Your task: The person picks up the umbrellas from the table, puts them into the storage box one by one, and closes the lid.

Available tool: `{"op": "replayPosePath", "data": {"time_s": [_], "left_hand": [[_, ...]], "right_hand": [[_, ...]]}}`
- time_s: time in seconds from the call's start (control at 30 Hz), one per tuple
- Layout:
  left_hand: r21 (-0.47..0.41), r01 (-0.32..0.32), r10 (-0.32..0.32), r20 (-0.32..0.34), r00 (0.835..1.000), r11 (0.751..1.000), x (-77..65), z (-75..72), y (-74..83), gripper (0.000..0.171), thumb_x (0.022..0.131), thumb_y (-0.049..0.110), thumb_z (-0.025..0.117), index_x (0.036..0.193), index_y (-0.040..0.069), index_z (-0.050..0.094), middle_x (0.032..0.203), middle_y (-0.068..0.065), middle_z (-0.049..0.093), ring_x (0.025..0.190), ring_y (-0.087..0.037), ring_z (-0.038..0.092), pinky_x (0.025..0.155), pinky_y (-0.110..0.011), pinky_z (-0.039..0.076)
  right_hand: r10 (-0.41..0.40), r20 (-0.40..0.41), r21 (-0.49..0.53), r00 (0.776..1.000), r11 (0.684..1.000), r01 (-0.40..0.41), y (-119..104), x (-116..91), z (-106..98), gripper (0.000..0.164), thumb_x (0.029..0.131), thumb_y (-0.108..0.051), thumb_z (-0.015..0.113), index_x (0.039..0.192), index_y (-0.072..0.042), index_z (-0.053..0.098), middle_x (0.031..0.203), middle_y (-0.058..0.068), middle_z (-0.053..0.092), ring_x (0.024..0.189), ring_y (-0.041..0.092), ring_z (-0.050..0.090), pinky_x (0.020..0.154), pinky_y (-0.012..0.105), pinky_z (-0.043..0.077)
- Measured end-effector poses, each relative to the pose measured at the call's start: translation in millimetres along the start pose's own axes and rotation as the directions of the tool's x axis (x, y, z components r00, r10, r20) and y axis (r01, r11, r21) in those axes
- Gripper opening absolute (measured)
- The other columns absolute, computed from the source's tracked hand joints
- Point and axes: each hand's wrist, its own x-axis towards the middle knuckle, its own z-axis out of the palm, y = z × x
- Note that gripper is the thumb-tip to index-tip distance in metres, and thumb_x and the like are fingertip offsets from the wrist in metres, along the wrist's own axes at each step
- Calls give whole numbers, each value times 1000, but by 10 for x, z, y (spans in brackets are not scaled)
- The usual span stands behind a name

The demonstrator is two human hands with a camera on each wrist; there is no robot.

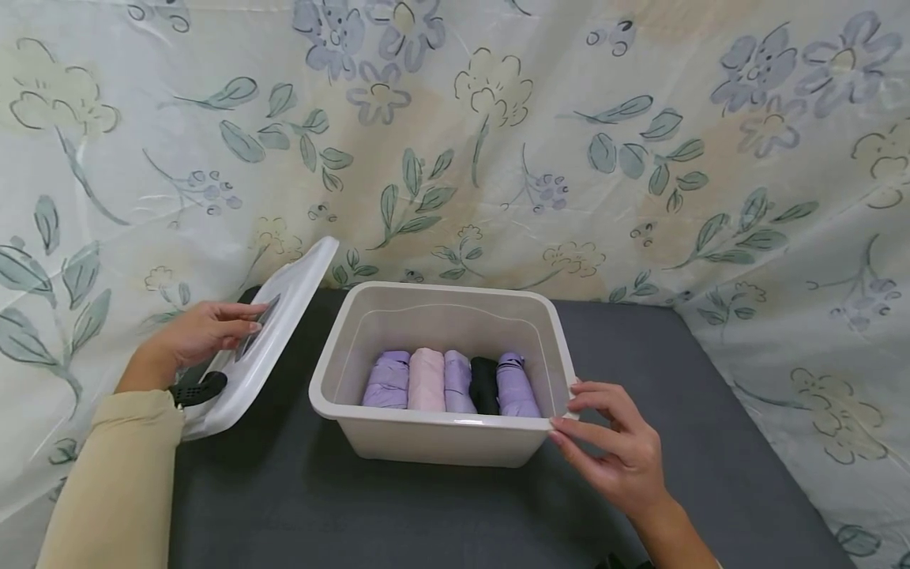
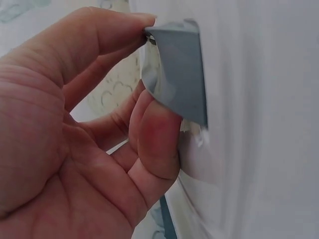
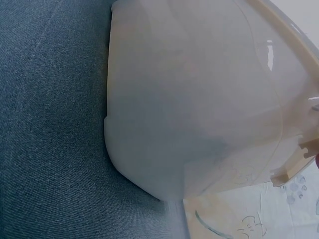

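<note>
A beige plastic storage box [image 1: 441,438] stands uncovered in the middle of the head view. Inside lies a row of rolled cloth bundles: lilac [image 1: 387,381], pink [image 1: 427,381], black [image 1: 484,386] and more lilac. My left hand [image 1: 201,336] holds a white lid [image 1: 295,324], tilted steeply, left of the box. Seen from the left wrist, its thumb and fingers pinch a grey handle piece [image 2: 179,72] on the lid. My right hand [image 1: 618,450] grips the box's rim at the near right corner; the right wrist view shows mostly the box's side wall [image 3: 189,99].
The box rests on a dark grey cloth-covered surface [image 1: 441,521]. Behind it and on both sides hangs a floral curtain [image 1: 498,213]. A black band [image 1: 199,390] circles the left wrist, and a small black object shows at the bottom edge near the right forearm.
</note>
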Motion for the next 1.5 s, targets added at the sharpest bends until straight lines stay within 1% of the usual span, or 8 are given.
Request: {"op": "replayPosePath", "data": {"time_s": [0.27, 0.53, 0.73, 0.97, 1.1, 1.23, 1.33, 1.5], "left_hand": [[41, -24, 24, -5, 1000, 999, 57, 18, 203, 53, 99, 21, 69, 147, 8, 48, 108, 16, 62, 83, -11, 56, 74, -27, 53], [92, -81, 80, 9, 997, 993, 103, 77, 423, 57, 97, 23, 71, 146, 4, 49, 113, 17, 62, 93, -11, 57, 76, -26, 54], [131, -143, 141, 31, 990, 981, 150, 138, 578, 55, 97, 20, 71, 145, 4, 51, 109, 8, 62, 93, -11, 56, 76, -26, 55], [154, -181, 174, 58, 983, 971, 154, 285, 820, 57, 96, 18, 72, 147, 1, 52, 113, 1, 60, 97, -9, 59, 79, -28, 57], [186, -216, 204, 81, 976, 958, 187, 353, 941, 57, 95, 17, 73, 146, 2, 54, 113, -3, 65, 90, -9, 61, 77, -29, 57], [242, -268, 248, 112, 962, 932, 228, 421, 1079, 54, 94, 19, 75, 143, 5, 58, 120, -9, 65, 86, -10, 60, 74, -29, 57], [278, -303, 274, 142, 951, 911, 249, 486, 1204, 51, 93, 19, 75, 141, 9, 62, 112, -11, 67, 81, -14, 61, 73, -31, 56], [319, -313, 270, 172, 947, 895, 285, 621, 1423, 48, 91, 21, 78, 137, 16, 67, 90, -6, 64, 74, -21, 62, 74, -36, 48]], "right_hand": [[4, -8, 13, 1000, 1000, -4, 2, 5, 18, 20, 89, -17, 81, 87, 2, 80, 95, 23, 63, 115, 28, 62, 109, 24, 50], [7, -31, 26, 1000, 1000, -6, -14, 24, 42, 18, 88, -15, 82, 86, 3, 80, 95, 23, 64, 115, 28, 63, 107, 24, 51], [6, -36, 30, 999, 1000, -5, -21, 34, 56, 18, 88, -15, 82, 86, 3, 80, 96, 23, 64, 115, 28, 64, 107, 25, 51], [3, -42, 29, 999, 1000, -1, -21, 49, 72, 19, 88, -15, 82, 86, 3, 80, 95, 22, 64, 114, 27, 64, 108, 25, 51], [-3, -46, 26, 999, 1000, 4, -15, 55, 81, 19, 88, -16, 82, 85, 3, 80, 95, 22, 65, 114, 27, 64, 107, 25, 51], [-3, -50, 29, 999, 1000, 5, -10, 55, 86, 19, 88, -15, 82, 85, 3, 80, 95, 23, 64, 114, 27, 64, 107, 25, 51], [-2, -53, 30, 999, 1000, 4, -10, 55, 87, 19, 88, -15, 82, 85, 3, 80, 95, 23, 64, 114, 27, 64, 107, 25, 51], [1, -52, 25, 999, 1000, 0, -13, 62, 83, 20, 88, -16, 82, 85, 3, 80, 95, 23, 64, 114, 26, 64, 108, 25, 51]]}}
